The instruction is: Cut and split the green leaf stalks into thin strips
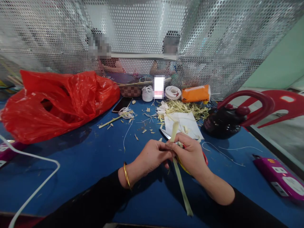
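One pale leaf strip (181,188), running twelve to five o'clock, passes through the left hand (153,155) and right hand (191,155), each closed in a fingertip pinch on it above the worktop (95,167). From there: one white sheet (196,125) at one, one black kettle (220,125) at two, one red bag (95,101) at ten; beyond, one perforated screen (142,19) at twelve.

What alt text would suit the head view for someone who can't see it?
Left hand and right hand pinch a pale green strip over a blue table, the right partly hiding scissors. Beyond are scraps and paper, with a red bag left and a dark kettle right.
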`<action>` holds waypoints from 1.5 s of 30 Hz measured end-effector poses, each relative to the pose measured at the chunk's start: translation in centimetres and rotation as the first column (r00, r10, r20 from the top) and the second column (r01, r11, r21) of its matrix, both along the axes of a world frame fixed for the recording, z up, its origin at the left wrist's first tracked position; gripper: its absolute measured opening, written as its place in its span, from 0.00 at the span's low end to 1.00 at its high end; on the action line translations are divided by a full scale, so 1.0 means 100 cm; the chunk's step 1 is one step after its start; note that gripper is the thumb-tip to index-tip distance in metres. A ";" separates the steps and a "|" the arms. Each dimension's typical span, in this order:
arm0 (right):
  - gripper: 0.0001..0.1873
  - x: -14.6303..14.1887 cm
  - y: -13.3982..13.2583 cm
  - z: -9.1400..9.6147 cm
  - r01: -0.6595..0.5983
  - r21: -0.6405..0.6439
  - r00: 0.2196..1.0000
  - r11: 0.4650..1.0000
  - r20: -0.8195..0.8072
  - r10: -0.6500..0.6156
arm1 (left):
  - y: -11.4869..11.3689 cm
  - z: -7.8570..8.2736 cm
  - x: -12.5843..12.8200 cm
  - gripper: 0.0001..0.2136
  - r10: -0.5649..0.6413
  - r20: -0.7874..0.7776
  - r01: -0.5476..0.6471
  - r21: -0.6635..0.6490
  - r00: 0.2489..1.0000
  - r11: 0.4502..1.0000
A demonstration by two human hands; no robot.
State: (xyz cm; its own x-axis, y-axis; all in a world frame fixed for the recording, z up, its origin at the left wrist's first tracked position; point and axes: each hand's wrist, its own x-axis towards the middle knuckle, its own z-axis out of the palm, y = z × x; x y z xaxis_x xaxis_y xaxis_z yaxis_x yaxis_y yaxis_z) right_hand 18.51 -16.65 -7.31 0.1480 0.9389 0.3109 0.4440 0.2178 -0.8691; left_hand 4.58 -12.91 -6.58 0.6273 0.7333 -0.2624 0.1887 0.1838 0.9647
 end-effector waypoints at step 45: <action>0.11 0.014 0.006 0.002 0.059 0.044 0.974 0.997 0.218 -0.067 | 0.012 0.003 -0.007 0.10 0.160 0.023 -0.158 -0.064 0.987 0.985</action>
